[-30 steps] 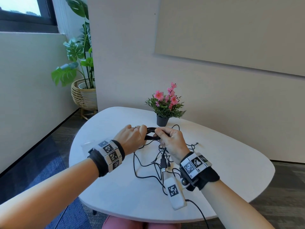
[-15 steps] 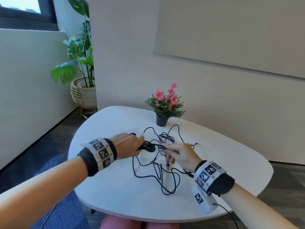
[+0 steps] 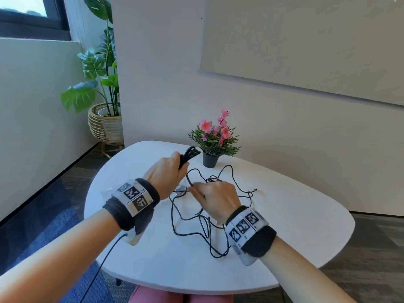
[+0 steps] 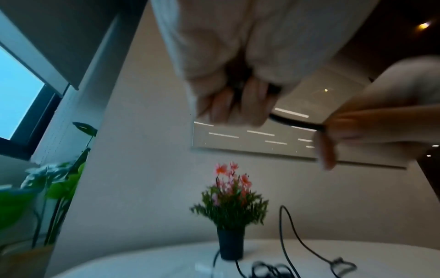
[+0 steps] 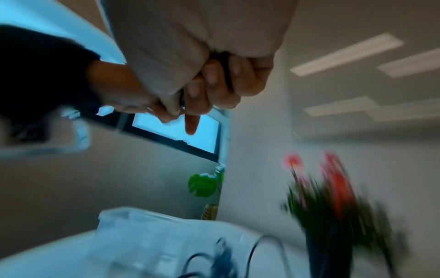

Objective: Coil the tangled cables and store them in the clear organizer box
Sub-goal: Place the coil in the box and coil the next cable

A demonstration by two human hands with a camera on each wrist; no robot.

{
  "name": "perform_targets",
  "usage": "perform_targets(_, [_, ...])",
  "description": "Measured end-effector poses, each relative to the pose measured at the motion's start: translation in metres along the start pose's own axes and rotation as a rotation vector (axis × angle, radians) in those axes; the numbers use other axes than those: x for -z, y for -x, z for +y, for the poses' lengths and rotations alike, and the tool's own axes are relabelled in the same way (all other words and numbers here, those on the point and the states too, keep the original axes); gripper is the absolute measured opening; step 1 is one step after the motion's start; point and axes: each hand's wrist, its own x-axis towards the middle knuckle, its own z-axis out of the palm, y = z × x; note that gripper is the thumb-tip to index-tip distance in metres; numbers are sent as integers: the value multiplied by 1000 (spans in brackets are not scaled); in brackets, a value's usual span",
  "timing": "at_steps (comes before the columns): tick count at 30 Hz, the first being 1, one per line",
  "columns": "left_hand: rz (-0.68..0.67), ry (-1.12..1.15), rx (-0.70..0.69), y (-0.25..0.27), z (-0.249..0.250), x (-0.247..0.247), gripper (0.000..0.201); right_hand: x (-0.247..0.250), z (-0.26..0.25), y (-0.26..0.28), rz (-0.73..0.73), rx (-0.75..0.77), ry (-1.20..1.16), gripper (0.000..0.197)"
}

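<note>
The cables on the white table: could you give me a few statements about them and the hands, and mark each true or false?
1. The left hand grips a coiled bundle of black cable. True.
2. The right hand rests flat and empty. False: it pinches a cable strand.
3. Tangled cables lie on the table. True.
4. The flower pot lies tipped over. False: it stands upright.

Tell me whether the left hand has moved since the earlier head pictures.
Yes. The left hand, gripping the bundle of coiled black cable, has risen up and away, closer to the small black pot of pink flowers, which stayed put on the table.
</note>
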Motion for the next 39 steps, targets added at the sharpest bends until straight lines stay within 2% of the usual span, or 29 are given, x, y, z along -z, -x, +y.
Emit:
perform_targets(3, [-109, -221, -15, 3, -13, -4, 25, 21, -8, 1, -26, 162, 89, 22])
perform_targets(8, [-260, -334, -171, 10, -23, 12, 22, 65, 5, -7, -62, 230, 79, 32])
perform_targets(11, [-326, -487, -253, 16, -9, 9, 15, 72, -5, -13, -109, 370, 127, 16])
perform_targets(13, [-383, -554, -307, 20, 5, 4, 12, 67, -18, -17, -133, 459, 117, 15])
perform_targets(15, [-460, -506, -293, 24, 15, -1, 25, 64, -27, -20, -181, 468, 55, 15])
perform_targets(17, [-496, -271, -204, 24, 18, 3, 28, 69, -25, -23, -176, 401, -51, 17])
perform_targets(20, [-397, 237, -107, 22, 12, 6, 7, 81, -19, -25, -62, 328, -187, 22])
perform_targets(22, [-333, 378, -81, 19, 9, 11, 24, 86, -20, -25, 45, 342, -97, 26])
perform_targets(24, [-352, 321, -92, 15, 11, 14, 23, 88, -27, -25, 81, 401, 28, 27])
perform_targets(26, [-399, 117, -84, 15, 16, 11, 13, 86, -30, -25, 58, 471, 100, 26])
perform_targets(28, [-461, 19, -131, 20, 19, 5, 22, 90, -27, -29, -4, 450, 76, 28])
perform_targets(31, [-469, -71, -353, 25, 15, -4, 32, 89, -6, -36, -117, 326, -215, 15])
perform_targets(33, [-445, -59, -439, 27, 14, -4, 23, 85, 11, -36, -121, 230, -508, 9])
perform_targets(35, [-383, 46, -498, 32, 17, -1, 12, 77, 26, -30, -111, 96, -770, 3])
perform_targets(37, [-296, 187, -467, 36, 23, 1, 12, 65, 36, -22, -73, 1, -959, 4])
perform_targets(39, [-202, 336, -333, 34, 23, 0, 11, 55, 40, -15, 3, -52, -1023, 12])
